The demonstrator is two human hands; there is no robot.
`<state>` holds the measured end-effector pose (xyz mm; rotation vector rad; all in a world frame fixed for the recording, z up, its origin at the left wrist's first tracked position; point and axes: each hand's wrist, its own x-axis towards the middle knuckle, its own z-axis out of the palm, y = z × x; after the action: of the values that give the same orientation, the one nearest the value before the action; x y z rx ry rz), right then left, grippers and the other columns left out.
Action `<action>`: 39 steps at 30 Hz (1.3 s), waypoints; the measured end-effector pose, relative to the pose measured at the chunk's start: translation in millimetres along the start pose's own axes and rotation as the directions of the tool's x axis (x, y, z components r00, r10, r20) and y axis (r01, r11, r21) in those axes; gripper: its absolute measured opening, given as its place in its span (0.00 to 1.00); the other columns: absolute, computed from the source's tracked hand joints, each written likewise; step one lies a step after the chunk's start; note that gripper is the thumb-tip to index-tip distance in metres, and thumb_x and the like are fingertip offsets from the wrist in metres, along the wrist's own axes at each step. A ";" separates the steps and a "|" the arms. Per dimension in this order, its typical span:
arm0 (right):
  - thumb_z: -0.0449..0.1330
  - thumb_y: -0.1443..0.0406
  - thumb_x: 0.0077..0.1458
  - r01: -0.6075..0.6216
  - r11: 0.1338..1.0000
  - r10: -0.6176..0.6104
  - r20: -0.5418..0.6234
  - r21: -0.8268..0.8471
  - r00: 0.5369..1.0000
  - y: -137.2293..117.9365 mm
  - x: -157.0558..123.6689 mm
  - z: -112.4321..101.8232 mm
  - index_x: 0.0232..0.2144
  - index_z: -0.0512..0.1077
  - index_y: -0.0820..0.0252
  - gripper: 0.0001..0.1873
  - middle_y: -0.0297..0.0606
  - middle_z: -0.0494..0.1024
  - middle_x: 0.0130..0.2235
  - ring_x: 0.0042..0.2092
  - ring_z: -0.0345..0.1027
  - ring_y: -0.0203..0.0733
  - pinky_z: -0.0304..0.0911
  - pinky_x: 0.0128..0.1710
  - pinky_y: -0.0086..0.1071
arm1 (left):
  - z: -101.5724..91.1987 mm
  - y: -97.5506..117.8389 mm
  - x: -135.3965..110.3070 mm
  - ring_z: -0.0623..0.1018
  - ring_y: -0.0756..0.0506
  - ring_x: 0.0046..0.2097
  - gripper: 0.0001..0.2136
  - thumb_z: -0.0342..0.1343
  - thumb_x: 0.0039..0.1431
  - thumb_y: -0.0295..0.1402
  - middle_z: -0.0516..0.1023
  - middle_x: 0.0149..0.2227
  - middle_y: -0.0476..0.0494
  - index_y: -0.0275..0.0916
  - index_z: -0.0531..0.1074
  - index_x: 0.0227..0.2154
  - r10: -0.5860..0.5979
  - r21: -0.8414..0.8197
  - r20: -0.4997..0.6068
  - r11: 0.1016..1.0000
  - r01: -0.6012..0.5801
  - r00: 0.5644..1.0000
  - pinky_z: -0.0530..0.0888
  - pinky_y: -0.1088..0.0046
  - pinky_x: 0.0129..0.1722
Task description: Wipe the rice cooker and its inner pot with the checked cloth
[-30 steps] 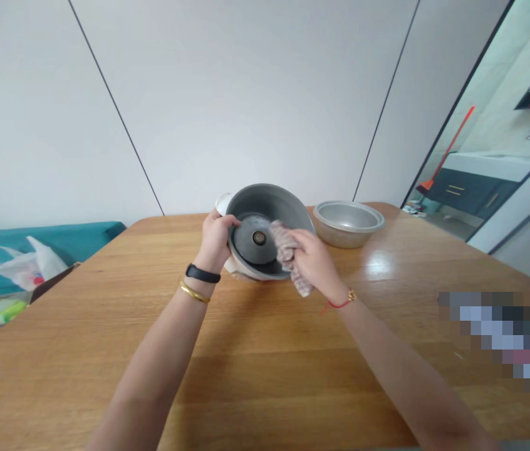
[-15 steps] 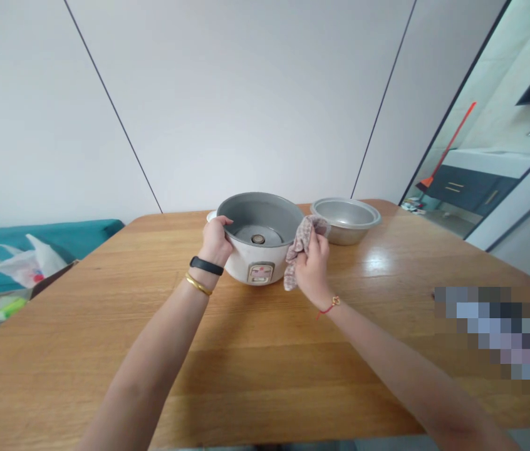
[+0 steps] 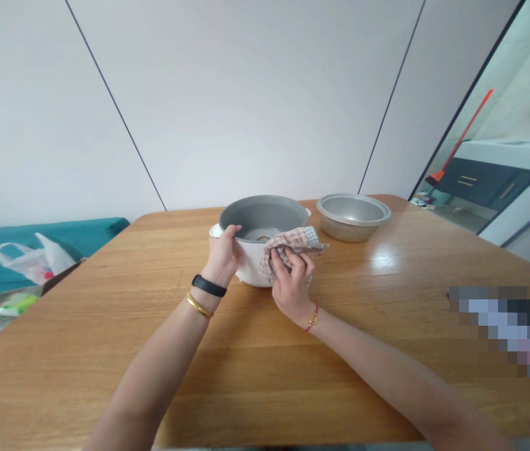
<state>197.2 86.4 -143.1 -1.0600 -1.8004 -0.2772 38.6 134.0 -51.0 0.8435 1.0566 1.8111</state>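
Note:
A white rice cooker body (image 3: pixel 249 263) with a grey inside stands lidless on the wooden table. My left hand (image 3: pixel 222 255) grips its left front rim, the thumb over the edge. In my right hand (image 3: pixel 290 279) is a bunched brownish patterned cloth (image 3: pixel 293 241), pressed against the cooker's front right side. The cloth and fingers cover the front panel. Inside the cooker, only part of the round centre piece shows above the rim. To the right sits a silver inner pot (image 3: pixel 353 219), apart from both hands.
The wooden table (image 3: pixel 227 382) reaches back to a white panelled wall. A pixelated patch (image 3: pixel 514 332) hides something at the right. Left of the table are a teal sofa (image 3: pixel 105 232) and a white plastic bag (image 3: pixel 34 260). A red broom (image 3: pixel 467 131) leans beyond a doorway.
My right hand has moved the cloth left, from the cooker's right edge onto its front panel, which is now covered. My left hand keeps its hold on the rim. The view has shifted slightly.

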 end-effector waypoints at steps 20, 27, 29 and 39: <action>0.48 0.77 0.51 -0.025 0.993 -0.012 0.298 0.119 0.954 39.9 -37.5 -27.1 0.64 0.61 0.50 0.39 0.43 0.65 0.57 0.57 0.55 0.52 0.57 0.59 0.51 | -0.8 39.1 54.7 0.76 0.31 0.48 0.17 0.70 0.39 0.49 0.80 0.35 0.37 0.44 0.73 0.22 -0.004 0.349 0.934 0.235 -0.907 0.358 0.65 0.55 0.53; 0.47 0.73 0.55 -0.248 0.942 0.251 0.015 0.226 0.968 56.0 -17.0 -16.9 0.66 0.55 0.52 0.36 0.47 0.61 0.58 0.62 0.53 0.52 0.52 0.62 0.55 | 15.0 35.8 36.5 0.77 0.37 0.35 0.20 0.66 0.44 0.49 0.78 0.31 0.41 0.46 0.77 0.39 -0.071 0.341 0.940 0.225 -0.913 0.333 0.66 0.67 0.37; 0.46 0.72 0.54 -0.280 0.931 0.298 -0.045 0.235 0.954 61.1 -9.5 -14.2 0.65 0.55 0.54 0.36 0.48 0.61 0.58 0.63 0.53 0.53 0.51 0.62 0.57 | 17.6 39.4 35.6 0.78 0.37 0.38 0.21 0.70 0.36 0.47 0.79 0.33 0.42 0.47 0.77 0.35 -0.043 0.303 0.950 0.369 -0.878 0.310 0.67 0.66 0.40; 0.47 0.68 0.57 -0.321 0.931 0.343 -0.113 0.175 0.932 56.2 3.2 -1.4 0.68 0.47 0.57 0.36 0.51 0.53 0.67 0.67 0.45 0.55 0.47 0.63 0.58 | 31.0 22.6 5.3 0.75 0.37 0.32 0.11 0.63 0.51 0.45 0.75 0.26 0.41 0.43 0.73 0.29 0.068 0.434 0.895 0.086 -0.897 0.440 0.62 0.67 0.34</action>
<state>240.5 120.5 -154.6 -1.1825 -1.4596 -0.0047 55.3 142.5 -17.1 2.8348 1.2526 0.8417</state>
